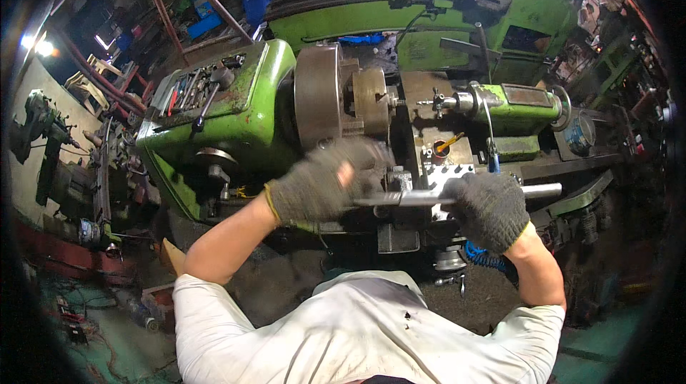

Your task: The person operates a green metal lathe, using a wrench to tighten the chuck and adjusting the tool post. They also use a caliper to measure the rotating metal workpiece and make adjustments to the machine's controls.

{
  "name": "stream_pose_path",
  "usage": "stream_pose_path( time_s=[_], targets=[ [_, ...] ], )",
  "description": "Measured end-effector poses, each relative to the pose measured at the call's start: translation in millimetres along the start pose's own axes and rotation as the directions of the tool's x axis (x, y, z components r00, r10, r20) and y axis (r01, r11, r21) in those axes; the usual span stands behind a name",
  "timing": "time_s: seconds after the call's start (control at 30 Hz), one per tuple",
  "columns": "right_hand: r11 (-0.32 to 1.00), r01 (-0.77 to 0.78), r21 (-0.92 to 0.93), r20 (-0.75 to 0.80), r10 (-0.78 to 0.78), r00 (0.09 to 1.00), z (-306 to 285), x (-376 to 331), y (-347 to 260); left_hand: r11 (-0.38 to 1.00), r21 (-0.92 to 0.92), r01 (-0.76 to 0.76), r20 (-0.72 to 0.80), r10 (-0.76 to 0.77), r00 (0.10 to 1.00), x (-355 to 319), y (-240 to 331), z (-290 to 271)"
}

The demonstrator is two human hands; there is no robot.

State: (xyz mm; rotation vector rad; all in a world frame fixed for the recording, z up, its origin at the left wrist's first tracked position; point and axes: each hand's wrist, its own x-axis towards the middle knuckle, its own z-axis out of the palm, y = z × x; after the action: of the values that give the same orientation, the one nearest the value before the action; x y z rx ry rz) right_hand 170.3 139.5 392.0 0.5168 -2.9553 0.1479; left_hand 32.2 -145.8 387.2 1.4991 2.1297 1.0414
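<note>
My right hand point(489, 205), in a dark knitted glove, is wrapped round a shiny steel bar point(416, 198). The bar lies roughly level across the front of a green lathe, one end sticking out to the right of the glove. At the bar's left end is my left hand point(321, 180), gloved too and smeared by motion, so its grip cannot be made out. Beyond the hands, the lathe's large chuck point(319, 91) holds a thick round metal workpiece point(371, 101). Facing it is the tailstock point(518, 105), with a drill chuck point(441, 101) fitted.
Several hand tools lie on the green headstock point(207, 98), beside a black-knobbed lever point(207, 109). A small cup with a yellow-handled brush point(450, 142) stands on the carriage. A tin point(579, 132) sits right of the tailstock. Another green machine point(343, 23) stands behind.
</note>
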Motion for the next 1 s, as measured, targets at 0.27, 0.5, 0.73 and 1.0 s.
stream_pose_path(
  time_s=[0.27,0.5,0.73,1.0],
  targets=[
    [0.869,-0.489,0.071,-0.204,0.493,0.846,22,60,16,0.697,0.431,0.573,-0.796,-0.005,0.605,11,-169,16],
    [0.890,-0.455,0.029,-0.276,0.444,0.852,40,144,37,0.615,0.114,0.780,-0.790,-0.420,0.447,79,-141,-50],
    [0.878,-0.478,-0.026,0.012,0.479,0.878,27,218,74,0.562,0.157,0.812,-0.774,-0.441,0.455,100,-165,-91],
    [0.997,-0.068,-0.042,0.113,0.072,0.991,20,266,151,0.466,0.476,0.746,-0.869,0.119,0.480,101,-186,-67]
  ],
)
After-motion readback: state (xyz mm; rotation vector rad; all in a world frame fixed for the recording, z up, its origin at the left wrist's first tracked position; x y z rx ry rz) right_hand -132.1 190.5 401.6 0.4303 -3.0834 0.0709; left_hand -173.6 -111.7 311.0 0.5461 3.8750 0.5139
